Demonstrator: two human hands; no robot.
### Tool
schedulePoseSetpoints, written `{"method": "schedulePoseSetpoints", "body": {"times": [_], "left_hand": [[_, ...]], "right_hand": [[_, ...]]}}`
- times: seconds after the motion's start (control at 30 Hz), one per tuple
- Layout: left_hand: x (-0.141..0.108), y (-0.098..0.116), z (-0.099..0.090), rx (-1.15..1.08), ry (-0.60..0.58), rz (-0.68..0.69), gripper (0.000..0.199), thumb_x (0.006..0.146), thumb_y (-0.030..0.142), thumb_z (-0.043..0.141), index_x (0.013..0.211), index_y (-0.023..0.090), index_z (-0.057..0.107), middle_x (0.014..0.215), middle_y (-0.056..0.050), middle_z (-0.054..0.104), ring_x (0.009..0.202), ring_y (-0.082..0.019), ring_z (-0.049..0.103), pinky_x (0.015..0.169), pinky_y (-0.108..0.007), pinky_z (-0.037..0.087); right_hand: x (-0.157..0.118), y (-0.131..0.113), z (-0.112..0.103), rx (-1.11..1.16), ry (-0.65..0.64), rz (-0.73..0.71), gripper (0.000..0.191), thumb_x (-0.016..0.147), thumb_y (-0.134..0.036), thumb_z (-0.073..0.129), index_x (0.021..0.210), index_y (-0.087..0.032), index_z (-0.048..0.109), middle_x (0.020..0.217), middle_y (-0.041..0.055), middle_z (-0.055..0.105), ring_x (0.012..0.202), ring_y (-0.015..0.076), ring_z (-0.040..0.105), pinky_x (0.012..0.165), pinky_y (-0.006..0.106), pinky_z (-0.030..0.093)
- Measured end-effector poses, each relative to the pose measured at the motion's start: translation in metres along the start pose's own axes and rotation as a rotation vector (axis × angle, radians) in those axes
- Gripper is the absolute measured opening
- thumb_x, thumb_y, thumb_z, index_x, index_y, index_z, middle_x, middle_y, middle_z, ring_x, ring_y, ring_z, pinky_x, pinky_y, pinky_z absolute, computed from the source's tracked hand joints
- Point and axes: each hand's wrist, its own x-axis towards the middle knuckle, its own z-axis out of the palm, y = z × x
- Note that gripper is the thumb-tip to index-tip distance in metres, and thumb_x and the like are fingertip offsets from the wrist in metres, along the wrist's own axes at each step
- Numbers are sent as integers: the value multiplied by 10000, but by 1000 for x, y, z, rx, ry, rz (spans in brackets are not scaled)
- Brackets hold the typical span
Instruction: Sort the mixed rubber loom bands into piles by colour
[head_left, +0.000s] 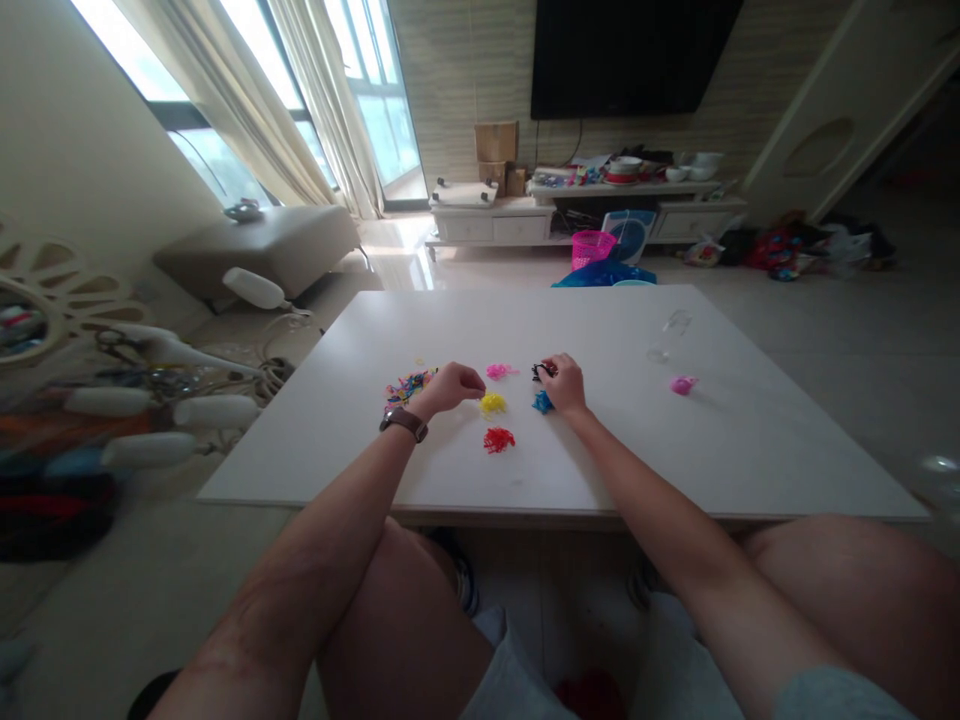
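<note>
Small piles of what look like rubber bands lie on the white table, sorted by colour. My left hand, with a watch at the wrist, is pinched just above the yellow pile; anything between its fingertips is too small to make out. Bent fingers of my right hand touch the black pile and partly cover it; what they pinch is hidden. The blue pile sits just below that hand. A pink pile and a red pile flank the yellow one. Left of them is a mixed-colour heap, partly behind my left hand.
On the table's right side lie a clear container and a small pink item. White lamp-like shapes on cables stand off the left edge. Beyond the table are a pink basket, a low cabinet and a bench.
</note>
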Motion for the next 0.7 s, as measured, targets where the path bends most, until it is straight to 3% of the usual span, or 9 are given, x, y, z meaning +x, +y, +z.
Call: {"method": "schedulePoseSetpoints", "body": {"times": [0.27,0.5,0.7], "left_hand": [[-2,3,6,-23,-37,-17,187,678,274,822,785,127,782,758,-82,775,700,-183,692,647,-282,517],[1,4,14,-131,-114,-18,252,623,292,868,783,121,774,752,-86,774,685,-179,688,688,-298,537],[3,5,21,-181,-204,-32,363,625,293,881,910,109,753,760,-103,774,696,-195,711,645,-274,511]], "right_hand": [[-72,-55,7,148,-125,-180,90,924,-262,595,859,-233,650,865,55,664,882,237,606,845,381,492],[-79,-57,7,151,-187,-237,89,942,-263,604,921,-231,685,900,65,694,910,246,620,877,397,494],[-80,-56,9,189,-271,-304,215,970,-219,567,1127,-252,710,1056,74,732,1015,248,637,927,412,505]]}}
